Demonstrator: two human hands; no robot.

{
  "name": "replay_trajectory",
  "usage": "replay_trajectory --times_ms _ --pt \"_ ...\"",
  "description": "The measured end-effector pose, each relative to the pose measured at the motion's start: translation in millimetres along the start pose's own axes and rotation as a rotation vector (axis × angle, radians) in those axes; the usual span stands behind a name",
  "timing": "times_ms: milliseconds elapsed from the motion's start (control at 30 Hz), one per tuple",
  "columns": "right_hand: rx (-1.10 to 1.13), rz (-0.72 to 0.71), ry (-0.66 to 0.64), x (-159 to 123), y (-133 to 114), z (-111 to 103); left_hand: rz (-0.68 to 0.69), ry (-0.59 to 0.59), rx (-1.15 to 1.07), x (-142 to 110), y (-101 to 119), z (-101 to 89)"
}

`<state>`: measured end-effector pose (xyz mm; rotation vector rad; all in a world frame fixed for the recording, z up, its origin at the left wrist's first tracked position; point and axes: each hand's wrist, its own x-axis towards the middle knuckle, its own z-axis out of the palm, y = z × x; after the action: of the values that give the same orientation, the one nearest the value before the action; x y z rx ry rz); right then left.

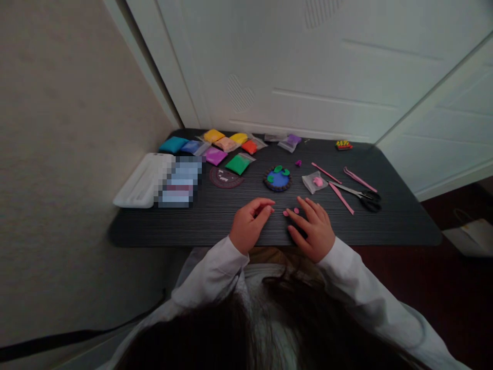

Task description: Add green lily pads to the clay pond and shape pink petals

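My left hand (252,223) is closed in a pinch near the table's front edge, thumb against index finger. Whatever lies between those fingertips is too small to make out. Fingers spread, my right hand (313,228) rests low over the tabletop. Its index fingertip is at a small flat pink clay piece (285,213), and a second pink clay piece (296,210) lies just beyond. Behind both hands sits a round clay pond (278,180), blue inside, with a dark brown rim and green leaf shapes. A clear bag with pink clay (318,182) lies to its right.
Scissors (360,194), pink modelling tools (341,198) and pink tweezers (360,180) lie at right. Coloured clay packets (239,163) spread along the back left. A white case (144,180) and a blurred-out flat item (181,182) stand left. A small yellow-red piece (343,145) sits back right.
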<state>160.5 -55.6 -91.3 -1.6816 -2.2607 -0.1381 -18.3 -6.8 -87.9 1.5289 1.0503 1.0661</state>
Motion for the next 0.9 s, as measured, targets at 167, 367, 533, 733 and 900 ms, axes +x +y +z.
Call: replay_trajectory --times_ms 167,367,533,733,900 --pt "0.006 -0.005 0.025 -0.7 2.2 0.9 -0.009 0.009 -0.017 -0.3 0.2 -0.1" --pt "-0.034 -0.006 0.009 0.0 -4.3 -1.7 -0.012 0.008 -0.017 0.3 0.6 -0.2" --pt "-0.039 -0.013 -0.002 -0.6 -5.7 -2.1 0.004 0.006 -0.009 0.4 0.9 -0.2" --pt "0.002 -0.006 0.049 -1.9 -0.4 0.0 0.001 -0.002 0.008 -0.2 0.5 -0.7" --pt "-0.03 0.007 0.028 0.5 -3.0 0.7 -0.004 0.002 0.0 0.2 0.7 -0.4"
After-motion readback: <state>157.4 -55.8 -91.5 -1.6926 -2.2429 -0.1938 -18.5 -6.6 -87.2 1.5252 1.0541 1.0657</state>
